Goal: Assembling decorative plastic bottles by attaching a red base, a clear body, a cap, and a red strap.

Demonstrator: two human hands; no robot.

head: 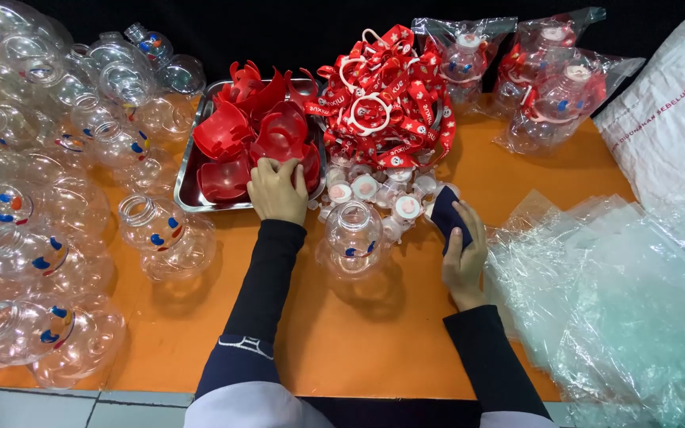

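Step in hand, as judged: picking parts for one clear bottle. The left hand (277, 190) lies on the red plastic pieces (259, 143) at the near edge of the metal tray (188, 186), at about 11 o'clock from the upright clear bottle (353, 234) that stands at the centre of the orange tabletop (374, 341). Its fingers curl down onto a red piece; whether the grip has closed on one cannot be told, since the fingertips are hidden among the pieces.

The right hand (463, 250) sits at 3 o'clock of the bottle, its grip pinching a small dark blue item (445, 215) between thumb and fingers. What that item is cannot be made out.

The bottle's mouth is open and bare. A heap of small white caps (374, 190) lies just beyond it at 12 o'clock, and a pile of red straps with white rings (386, 95) lies further back.

The next move likely calls for lifting one red piece free of its nested neighbours without dragging others off the tray.

Hidden or cut off: many empty clear bottles (33, 238) crowd the 9 o'clock side and run out of view. Clear plastic bags (612, 301) at 3 to 4 o'clock are cut by the frame edge. Bagged finished bottles (549, 87) sit at 1 o'clock, their contents blurred by the wrapping. A white sack (671, 119) is partly visible at 2 o'clock.
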